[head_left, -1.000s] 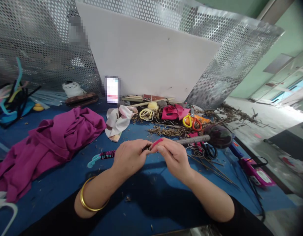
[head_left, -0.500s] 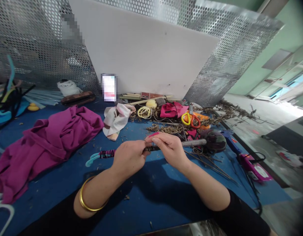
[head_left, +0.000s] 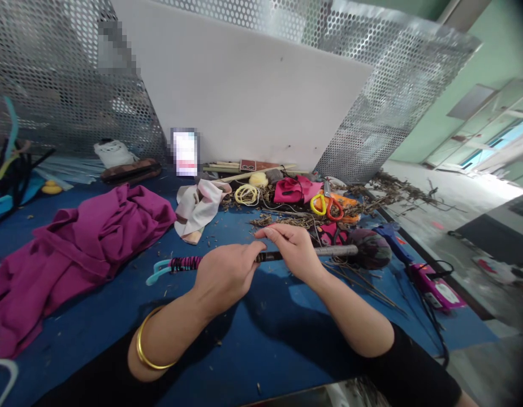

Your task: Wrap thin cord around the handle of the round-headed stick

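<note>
My left hand (head_left: 227, 277), with a gold bangle (head_left: 145, 356) on its wrist, is closed around a wrapped stick (head_left: 267, 256). Purple and black strands bind the stick's left part, where a light blue hooked end (head_left: 157, 272) sticks out. Toward the right the stick is wound in black, then grey. My right hand (head_left: 297, 249) is just above the black part, thumb and fingertips pinched together close to my left thumb; what they hold is too fine to see. The stick's grey end meets a dark, mottled, cloth-like ball (head_left: 371, 249); whether they are joined I cannot tell.
Purple cloth (head_left: 104, 237) and a pale cloth (head_left: 197, 209) lie left. Behind my hands are yellow cord (head_left: 246, 195), scissors (head_left: 334, 209), pink fabric (head_left: 293, 190) and dried plant bits. A pink box (head_left: 437, 288) with a cable sits right. A lit phone (head_left: 185, 152) leans against a white board (head_left: 253, 85).
My right fingers have drawn closer together and shifted slightly, baring more of the stick's black winding. My left hand keeps its hold. The whole view has shifted a little.
</note>
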`<state>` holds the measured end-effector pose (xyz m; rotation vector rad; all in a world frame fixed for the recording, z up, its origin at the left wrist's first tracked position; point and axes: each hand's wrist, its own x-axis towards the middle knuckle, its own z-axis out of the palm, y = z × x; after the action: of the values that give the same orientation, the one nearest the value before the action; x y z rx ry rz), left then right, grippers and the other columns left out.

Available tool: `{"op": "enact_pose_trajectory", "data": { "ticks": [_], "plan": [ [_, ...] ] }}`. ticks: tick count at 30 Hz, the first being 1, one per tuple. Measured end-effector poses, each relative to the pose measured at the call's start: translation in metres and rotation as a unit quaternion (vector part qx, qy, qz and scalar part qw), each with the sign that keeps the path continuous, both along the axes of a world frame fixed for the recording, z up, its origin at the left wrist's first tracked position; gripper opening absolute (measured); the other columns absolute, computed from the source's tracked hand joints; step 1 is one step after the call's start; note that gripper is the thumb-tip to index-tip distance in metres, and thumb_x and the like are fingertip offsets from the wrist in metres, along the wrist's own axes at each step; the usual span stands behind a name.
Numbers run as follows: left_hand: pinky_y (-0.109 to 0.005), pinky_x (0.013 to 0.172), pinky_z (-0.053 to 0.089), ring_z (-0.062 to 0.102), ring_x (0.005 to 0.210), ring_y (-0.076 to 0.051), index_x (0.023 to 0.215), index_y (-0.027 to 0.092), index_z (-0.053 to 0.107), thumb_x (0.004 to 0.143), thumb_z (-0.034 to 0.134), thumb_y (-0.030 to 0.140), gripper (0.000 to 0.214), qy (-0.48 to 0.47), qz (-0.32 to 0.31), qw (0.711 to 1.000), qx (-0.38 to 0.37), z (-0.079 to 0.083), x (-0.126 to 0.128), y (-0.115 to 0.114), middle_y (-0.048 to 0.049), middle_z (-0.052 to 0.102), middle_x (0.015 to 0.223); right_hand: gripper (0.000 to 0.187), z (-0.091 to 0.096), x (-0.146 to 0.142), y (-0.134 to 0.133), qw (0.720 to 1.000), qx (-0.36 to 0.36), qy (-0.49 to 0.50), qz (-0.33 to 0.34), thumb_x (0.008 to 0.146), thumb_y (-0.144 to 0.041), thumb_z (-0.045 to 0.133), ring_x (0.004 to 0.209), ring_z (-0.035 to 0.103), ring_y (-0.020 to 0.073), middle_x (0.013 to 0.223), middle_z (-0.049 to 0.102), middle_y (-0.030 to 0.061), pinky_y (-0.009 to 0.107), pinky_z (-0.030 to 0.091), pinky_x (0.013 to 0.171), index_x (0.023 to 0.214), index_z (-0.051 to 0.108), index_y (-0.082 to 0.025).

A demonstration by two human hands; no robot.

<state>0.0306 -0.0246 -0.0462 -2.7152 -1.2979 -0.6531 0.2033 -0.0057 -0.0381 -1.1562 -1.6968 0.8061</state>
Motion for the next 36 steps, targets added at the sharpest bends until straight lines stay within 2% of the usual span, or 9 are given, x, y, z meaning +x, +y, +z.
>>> {"op": "enact_pose_trajectory", "data": {
  "ticks": [8,12,14,18,22,24,28,34,36],
  "plan": [
    [-0.031,0.058,0.045,0.065,0.069,-0.02,0.102,0.021,0.066,0.087,0.053,0.015,0.021,-0.012,-0.067,0.992,0.108,-0.007,-0.001,0.004,-0.0002,0.074,0.085,0.026,0.002,-0.003,-0.001,1.0,-0.025,-0.003,-0.017,0.088,-0.031,0.053,0.083,0.069,0.0178,0.085,0.075,0.0032,0.028,0.052,0.077,0.08,0.075,-0.02],
    [-0.032,0.057,0.047,0.066,0.068,-0.02,0.098,0.02,0.068,0.086,0.055,0.014,0.019,-0.021,-0.069,0.992,0.106,-0.008,-0.001,0.005,-0.0001,0.075,0.087,0.026,0.005,0.002,-0.002,0.998,-0.057,0.037,0.01,0.087,-0.031,0.055,0.089,0.068,0.0185,0.089,0.075,0.0046,0.029,0.051,0.079,0.071,0.072,-0.019],
    [-0.032,0.059,0.048,0.067,0.07,-0.02,0.097,0.02,0.069,0.085,0.055,0.014,0.019,-0.031,-0.065,0.994,0.087,-0.006,-0.002,0.005,-0.0002,0.076,0.089,0.027,0.009,0.009,-0.003,0.991,-0.097,0.089,0.026,0.084,-0.034,0.058,0.092,0.066,0.0187,0.098,0.074,0.0065,0.026,0.05,0.07,0.065,0.068,-0.018],
    [-0.03,0.068,0.052,0.07,0.08,-0.019,0.1,0.021,0.071,0.085,0.054,0.016,0.023,-0.063,-0.038,0.996,0.051,0.0,-0.01,0.01,-0.0011,0.077,0.093,0.028,0.022,0.039,-0.003,0.965,-0.176,0.19,0.038,0.079,-0.037,0.065,0.085,0.065,0.0174,0.108,0.07,0.0107,0.019,0.043,0.049,0.062,0.062,-0.015],
    [-0.028,0.072,0.052,0.071,0.087,-0.019,0.101,0.024,0.073,0.085,0.054,0.02,0.026,-0.076,0.03,0.997,-0.014,0.011,-0.023,0.018,-0.0014,0.077,0.098,0.026,0.037,0.089,0.001,0.948,-0.224,0.224,0.009,0.076,-0.038,0.068,0.055,0.061,0.0108,0.085,0.069,0.0082,0.014,0.029,0.034,0.067,0.059,-0.015],
    [-0.027,0.072,0.052,0.071,0.089,-0.019,0.103,0.025,0.073,0.085,0.054,0.023,0.027,-0.084,0.06,0.994,-0.037,0.016,-0.03,0.022,-0.0014,0.076,0.1,0.024,0.041,0.114,0.004,0.951,-0.207,0.23,-0.02,0.076,-0.037,0.068,0.046,0.054,0.008,0.075,0.066,0.0048,0.014,0.023,0.03,0.067,0.058,-0.017],
    [-0.029,0.076,0.051,0.07,0.093,-0.021,0.105,0.026,0.073,0.085,0.053,0.027,0.028,-0.082,0.098,0.991,-0.046,0.023,-0.041,0.028,-0.0018,0.076,0.104,0.019,0.042,0.151,0.009,0.949,-0.144,0.273,-0.064,0.074,-0.033,0.067,0.041,0.043,0.0049,0.074,0.061,0.0028,0.015,0.016,0.028,0.065,0.06,-0.018],
    [-0.03,0.077,0.054,0.07,0.091,-0.022,0.102,0.028,0.075,0.081,0.054,0.03,0.029,-0.098,0.094,0.987,-0.083,0.037,-0.058,0.036,-0.0011,0.076,0.101,0.017,0.031,0.177,0.021,0.912,-0.158,0.364,-0.104,0.067,-0.031,0.069,0.041,0.033,0.0026,0.072,0.058,-0.0003,0.013,0.015,0.028,0.066,0.057,-0.019],
    [-0.031,0.078,0.054,0.071,0.09,-0.022,0.098,0.028,0.076,0.078,0.056,0.029,0.028,-0.11,0.086,0.985,-0.103,0.041,-0.064,0.039,-0.0009,0.077,0.098,0.021,0.022,0.18,0.028,0.918,-0.149,0.344,-0.131,0.068,-0.035,0.069,0.04,0.033,0.0028,0.071,0.058,-0.0001,0.013,0.015,0.028,0.067,0.056,-0.019]
  ]
}}
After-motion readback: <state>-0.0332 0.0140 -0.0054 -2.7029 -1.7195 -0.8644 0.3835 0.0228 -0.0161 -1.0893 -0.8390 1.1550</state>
